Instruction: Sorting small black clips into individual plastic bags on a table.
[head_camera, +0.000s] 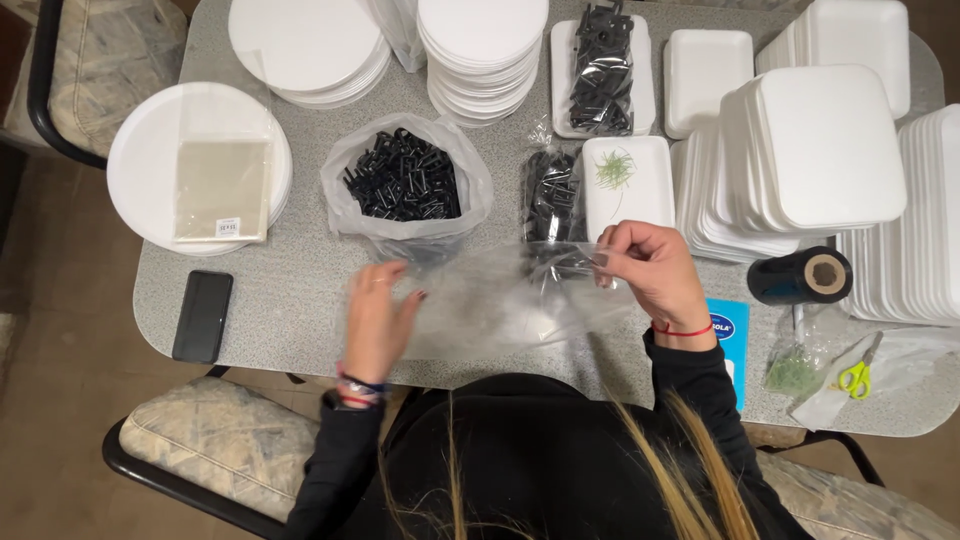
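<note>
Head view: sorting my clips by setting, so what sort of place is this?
Likely a home packing station: stacked white foam trays, an open bag of black plastic pieces, and padded chairs around a grey table.

We see a black phone (202, 315) near the surface's (290, 290) left edge, just below a round white plate (140, 165) carrying a flat pack of clear sleeves (222, 188). Stacks of round white plates (305, 45) line the far edge. Stacks of white foam trays (825, 150) fill the right side, with a black roll (800, 276) and yellow-handled scissors (856, 376) near the right front corner.
</note>
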